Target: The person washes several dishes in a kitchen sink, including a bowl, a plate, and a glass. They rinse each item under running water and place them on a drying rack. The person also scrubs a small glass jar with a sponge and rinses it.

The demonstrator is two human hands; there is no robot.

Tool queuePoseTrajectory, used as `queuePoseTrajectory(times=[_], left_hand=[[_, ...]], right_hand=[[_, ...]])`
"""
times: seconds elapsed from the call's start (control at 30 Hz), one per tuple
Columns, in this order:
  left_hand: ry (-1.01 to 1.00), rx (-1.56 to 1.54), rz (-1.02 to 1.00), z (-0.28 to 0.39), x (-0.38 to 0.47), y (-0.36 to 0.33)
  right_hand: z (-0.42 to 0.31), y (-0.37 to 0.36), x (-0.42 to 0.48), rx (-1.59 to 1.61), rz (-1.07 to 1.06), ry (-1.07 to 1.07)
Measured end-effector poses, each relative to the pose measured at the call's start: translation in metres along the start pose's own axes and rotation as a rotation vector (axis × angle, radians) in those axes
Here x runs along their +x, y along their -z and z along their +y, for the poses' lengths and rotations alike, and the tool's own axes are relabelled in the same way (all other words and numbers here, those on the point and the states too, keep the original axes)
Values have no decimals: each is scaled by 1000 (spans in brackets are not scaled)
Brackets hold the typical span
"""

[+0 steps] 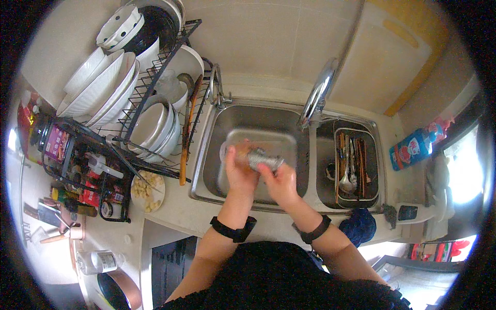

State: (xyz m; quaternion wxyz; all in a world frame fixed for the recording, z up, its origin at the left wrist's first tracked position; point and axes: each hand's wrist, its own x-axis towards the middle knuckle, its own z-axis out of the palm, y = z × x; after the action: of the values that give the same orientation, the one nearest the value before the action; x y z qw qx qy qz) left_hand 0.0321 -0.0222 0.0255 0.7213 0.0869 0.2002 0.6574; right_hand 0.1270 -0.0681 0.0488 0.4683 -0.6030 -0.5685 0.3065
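Note:
Both my hands are together above the left basin [217, 128] of a stainless steel sink. My right hand [282, 184] grips a silver, ridged, roughly cylindrical object [266, 160], its thumb and fingers pressed to the near end. My left hand [242, 170] is cupped at the object's far end, thumb up. Motion blurs the left fingers and a darker part beside them, so I cannot tell whether this hand grips anything. Behind the basin rises a chrome faucet [319, 91], its spout to the right of my hands.
A wire basket [376, 155] of chopsticks and spoons stands in the right basin. To the left are a black dish rack [155, 83] with stacked bowls [93, 83] and a plate [159, 201] of pale pieces. A blue detergent bottle [410, 149] and dark cloth [358, 228] are at right.

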Motion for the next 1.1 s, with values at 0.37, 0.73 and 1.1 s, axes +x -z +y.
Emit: queuePoseTrajectory(times=[0.37, 0.73, 1.1], left_hand=[[196, 149, -5, -2, -8, -4], [338, 19, -136, 7, 4, 25], [470, 92, 124, 0, -8, 17]], right_hand=[[-5, 29, -4, -388, -137, 709], [-32, 39, -10, -617, -482, 714], [-10, 13, 26, -841, -684, 1028]])
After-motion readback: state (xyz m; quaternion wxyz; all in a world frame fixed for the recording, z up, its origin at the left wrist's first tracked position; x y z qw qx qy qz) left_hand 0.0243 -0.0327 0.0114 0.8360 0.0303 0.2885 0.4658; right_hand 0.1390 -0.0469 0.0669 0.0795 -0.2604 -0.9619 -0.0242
